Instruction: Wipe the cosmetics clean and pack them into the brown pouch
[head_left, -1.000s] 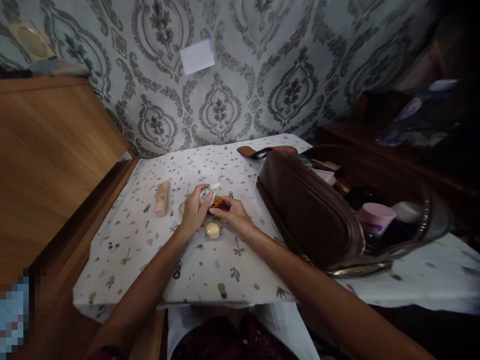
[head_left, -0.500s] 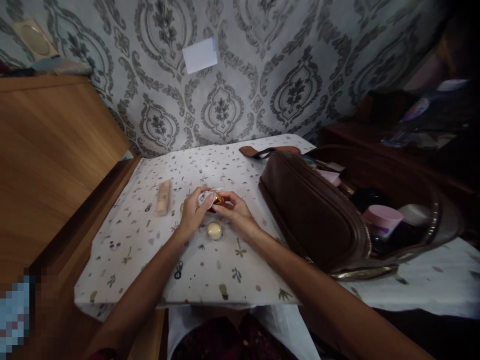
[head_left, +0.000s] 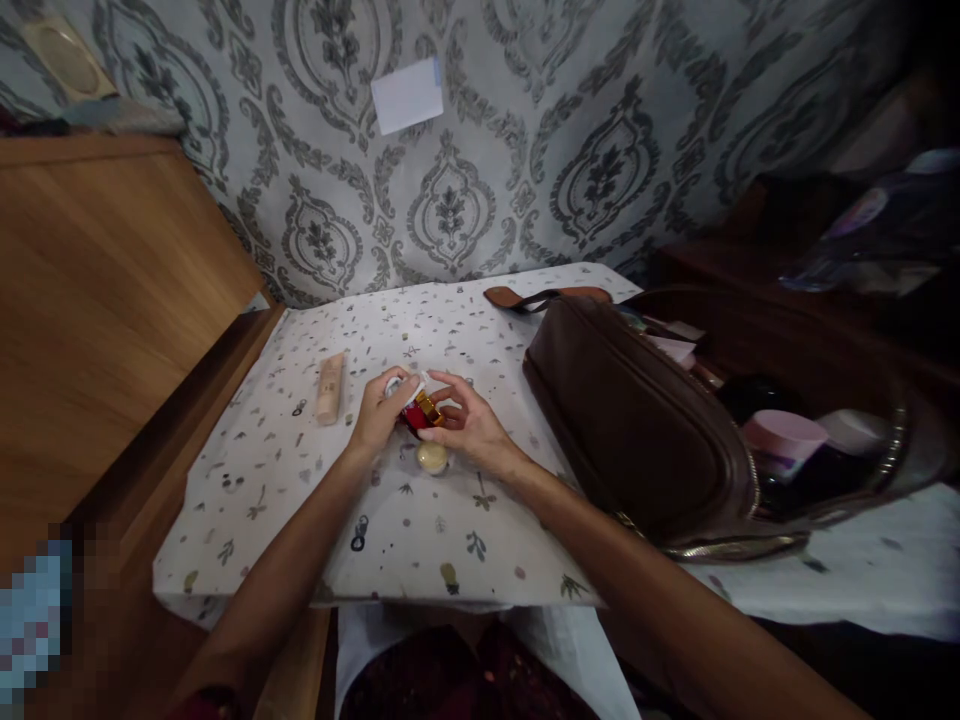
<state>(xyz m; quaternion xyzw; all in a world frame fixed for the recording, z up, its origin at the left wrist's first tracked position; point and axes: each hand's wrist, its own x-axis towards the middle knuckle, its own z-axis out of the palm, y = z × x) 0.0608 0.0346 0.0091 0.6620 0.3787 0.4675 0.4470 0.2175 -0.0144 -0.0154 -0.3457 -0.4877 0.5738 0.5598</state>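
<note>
Between my hands is a small red bottle (head_left: 415, 417) with a gold cap (head_left: 429, 406), tilted. My left hand (head_left: 381, 408) is wrapped round the red bottle, along with something white under its thumb. My right hand (head_left: 469, 425) has its thumb and fingers round the gold end, the thumb low and the index finger stretched above. Just below them a round cream-coloured item (head_left: 432, 458) sits on the patterned cloth. To the left a beige tube (head_left: 330, 388) lies on the cloth.
A large brown bag (head_left: 630, 430), open, stands on the right with a pink-lidded jar (head_left: 785, 438) and other items inside. Its strap (head_left: 551, 297) lies behind. Wooden furniture (head_left: 112, 300) borders the cloth-covered table (head_left: 285, 540) on the left. A patterned wall is behind.
The bottle has turned so more of its red side and gold cap show. My right hand's fingers have spread a little. The view has shifted slightly.
</note>
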